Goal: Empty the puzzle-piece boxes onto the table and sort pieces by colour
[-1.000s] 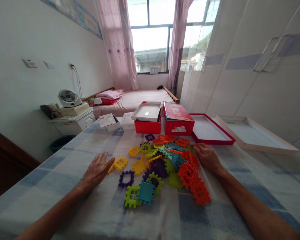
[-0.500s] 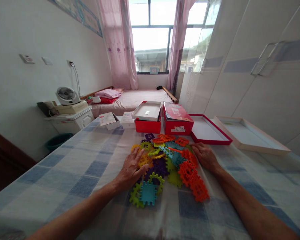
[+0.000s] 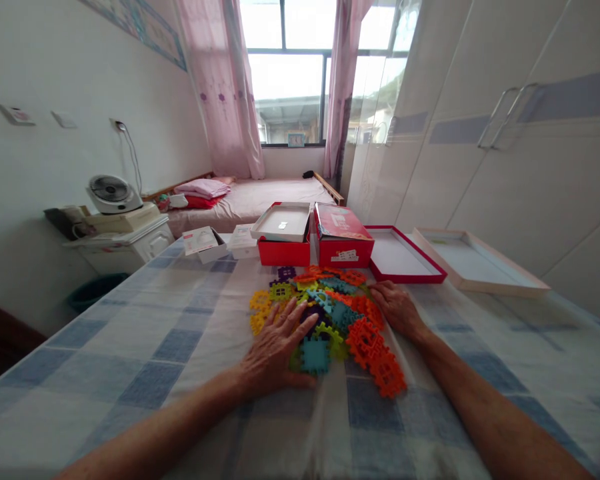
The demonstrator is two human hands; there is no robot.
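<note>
A heap of plastic interlocking tiles lies on the checked tablecloth, in orange, teal, yellow, green and purple. My left hand rests on its near left side, fingers spread, palm down, touching a teal tile near the thumb. Yellow tiles show just beyond those fingers. At the heap's right edge lies my right hand, fingers stretched out flat beside the orange tiles. Neither hand grips a tile that I can see. Some tiles are hidden under my left hand.
Behind the heap stand a red box with a white tray on top, a second red box and small white boxes. Two shallow box lids lie to the right. The checked tablecloth covers the table.
My left hand has moved forward and inward, its fingers spreading wider. The near teal and green tiles have been pushed up into the heap. My right hand stays at the right edge.
</note>
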